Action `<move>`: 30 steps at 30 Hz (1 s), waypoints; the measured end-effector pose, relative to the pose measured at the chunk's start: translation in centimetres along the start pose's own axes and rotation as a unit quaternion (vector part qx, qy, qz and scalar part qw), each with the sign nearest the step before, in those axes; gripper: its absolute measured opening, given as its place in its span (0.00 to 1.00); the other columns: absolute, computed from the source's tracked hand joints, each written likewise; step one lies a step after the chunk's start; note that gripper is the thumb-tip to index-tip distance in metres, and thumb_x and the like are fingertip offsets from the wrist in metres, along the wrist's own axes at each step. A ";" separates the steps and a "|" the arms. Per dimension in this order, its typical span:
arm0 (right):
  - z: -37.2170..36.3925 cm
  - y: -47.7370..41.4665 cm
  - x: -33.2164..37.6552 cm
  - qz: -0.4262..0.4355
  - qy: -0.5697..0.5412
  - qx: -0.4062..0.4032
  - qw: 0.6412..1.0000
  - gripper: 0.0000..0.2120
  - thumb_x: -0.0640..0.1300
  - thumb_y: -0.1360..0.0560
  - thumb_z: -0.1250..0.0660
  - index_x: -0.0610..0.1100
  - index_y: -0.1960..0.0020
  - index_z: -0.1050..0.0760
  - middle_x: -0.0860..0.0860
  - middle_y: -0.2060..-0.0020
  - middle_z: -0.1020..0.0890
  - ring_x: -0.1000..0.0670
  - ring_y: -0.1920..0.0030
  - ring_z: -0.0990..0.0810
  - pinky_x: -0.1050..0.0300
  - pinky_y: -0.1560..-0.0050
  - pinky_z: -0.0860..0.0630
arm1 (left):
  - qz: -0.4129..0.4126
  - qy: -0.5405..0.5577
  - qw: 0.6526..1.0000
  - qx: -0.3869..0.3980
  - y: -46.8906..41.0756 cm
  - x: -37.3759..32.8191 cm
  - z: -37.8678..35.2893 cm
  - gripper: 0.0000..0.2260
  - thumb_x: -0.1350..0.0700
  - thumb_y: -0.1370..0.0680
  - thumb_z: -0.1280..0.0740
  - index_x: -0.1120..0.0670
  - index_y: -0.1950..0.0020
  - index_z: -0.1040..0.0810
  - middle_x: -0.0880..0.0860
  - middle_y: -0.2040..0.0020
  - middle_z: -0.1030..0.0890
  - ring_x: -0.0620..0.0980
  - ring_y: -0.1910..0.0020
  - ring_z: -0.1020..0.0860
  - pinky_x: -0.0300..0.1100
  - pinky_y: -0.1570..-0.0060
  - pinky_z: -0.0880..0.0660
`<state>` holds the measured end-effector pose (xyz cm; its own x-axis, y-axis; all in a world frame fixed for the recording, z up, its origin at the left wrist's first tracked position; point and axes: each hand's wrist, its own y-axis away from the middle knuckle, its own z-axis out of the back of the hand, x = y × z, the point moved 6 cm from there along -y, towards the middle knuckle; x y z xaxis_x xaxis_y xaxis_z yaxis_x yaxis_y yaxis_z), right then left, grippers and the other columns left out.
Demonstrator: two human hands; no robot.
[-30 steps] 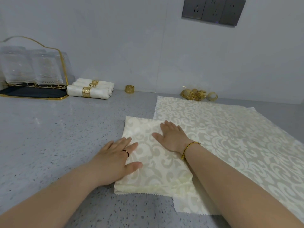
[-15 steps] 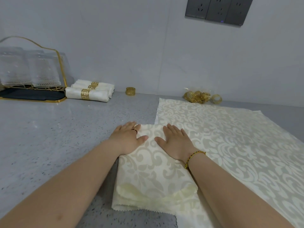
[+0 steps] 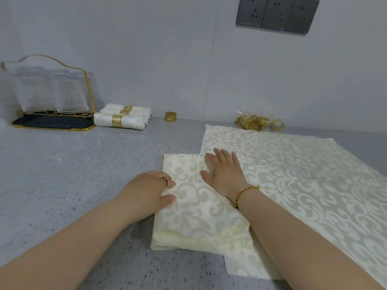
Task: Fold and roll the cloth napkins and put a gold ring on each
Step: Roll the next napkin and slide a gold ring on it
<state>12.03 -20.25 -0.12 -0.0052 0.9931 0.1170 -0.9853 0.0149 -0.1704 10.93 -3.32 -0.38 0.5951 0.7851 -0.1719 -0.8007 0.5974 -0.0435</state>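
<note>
A cream damask folded napkin (image 3: 199, 208) lies on the grey counter (image 3: 83, 174), overlapping the left edge of a larger stack of flat napkins (image 3: 303, 174). My left hand (image 3: 149, 191) is at the folded napkin's left edge, thumb and fingers curled and pinching the cloth. My right hand (image 3: 225, 172) lies flat, fingers straight, on the napkin's far right part. Three rolled napkins (image 3: 119, 120) with gold rings lie at the back left. A single gold ring (image 3: 170, 116) stands by the wall, and a pile of gold rings (image 3: 253, 122) sits further right.
A gold wire rack (image 3: 52, 91) with upturned glasses on a dark tray stands at the far left. The wall with grey sockets (image 3: 276, 13) closes the back. Bare grey counter spreads to the left of the folded napkin.
My left hand slid from the napkin's far left corner back toward me along the left edge and curled onto the cloth. My right hand stayed flat.
</note>
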 end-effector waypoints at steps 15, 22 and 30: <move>2.3 13.6 1.3 0.143 -0.146 0.072 0.976 0.22 0.54 0.27 0.34 0.51 0.34 0.30 0.69 0.40 0.37 0.71 0.38 0.41 0.84 0.42 0.48 | -0.041 0.099 0.991 -0.086 5.5 -1.8 0.8 0.06 0.38 0.27 0.38 0.38 0.59 0.28 0.34 0.53 0.24 0.37 0.51 0.25 0.28 0.51 0.31; 2.7 13.2 0.3 0.079 -0.247 0.006 0.966 0.11 0.39 0.24 0.37 0.46 0.45 0.21 0.58 0.53 0.20 0.72 0.57 0.26 0.78 0.56 0.32 | -0.065 0.118 0.989 -0.065 6.4 -1.6 0.9 0.52 0.17 0.60 0.63 0.35 0.45 0.27 0.22 0.53 0.36 0.28 0.47 0.33 0.14 0.54 0.42; 3.3 11.7 -1.2 -0.042 -0.459 0.009 0.887 0.14 0.34 0.25 0.39 0.50 0.62 0.22 0.55 0.63 0.19 0.65 0.66 0.23 0.74 0.61 0.28 | -0.123 0.094 0.983 -0.097 6.7 -2.9 1.1 0.30 0.30 0.43 0.48 0.31 0.41 0.33 0.28 0.46 0.31 0.32 0.47 0.30 0.26 0.48 0.36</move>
<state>-0.03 -21.61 0.95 -0.0600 0.4753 0.8778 -0.9913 0.0751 -0.1084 3.95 -1.43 0.89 0.7644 0.5652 -0.3102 -0.6424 0.7089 -0.2913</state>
